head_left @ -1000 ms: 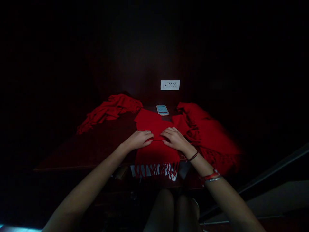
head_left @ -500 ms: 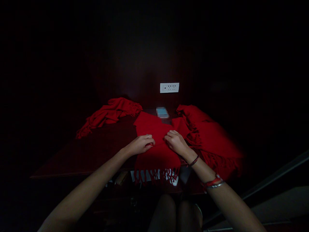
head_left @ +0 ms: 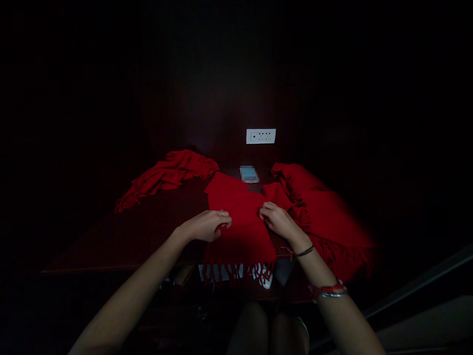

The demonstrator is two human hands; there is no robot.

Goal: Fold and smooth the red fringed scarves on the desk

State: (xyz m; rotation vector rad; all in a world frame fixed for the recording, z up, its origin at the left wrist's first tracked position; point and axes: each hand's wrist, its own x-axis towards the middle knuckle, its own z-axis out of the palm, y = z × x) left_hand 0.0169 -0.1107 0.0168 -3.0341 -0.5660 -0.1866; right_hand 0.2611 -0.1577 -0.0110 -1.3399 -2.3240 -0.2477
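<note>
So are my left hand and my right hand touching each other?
Apart. The head view shows it: a wide stretch of the middle red scarf is visible between the left hand and the right hand.

Place: dim indoor room, kind unclear | wall socket (head_left: 260, 136) | dark desk (head_left: 140, 227)

Dark table (head_left: 140, 222): red fringed scarves (head_left: 240, 249), phone (head_left: 249, 174).

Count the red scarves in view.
3 can be made out: a crumpled scarf at left, a spread scarf under the left hand and right hand, and a heaped scarf at right. Overlapping folds at right may hide more.
</note>
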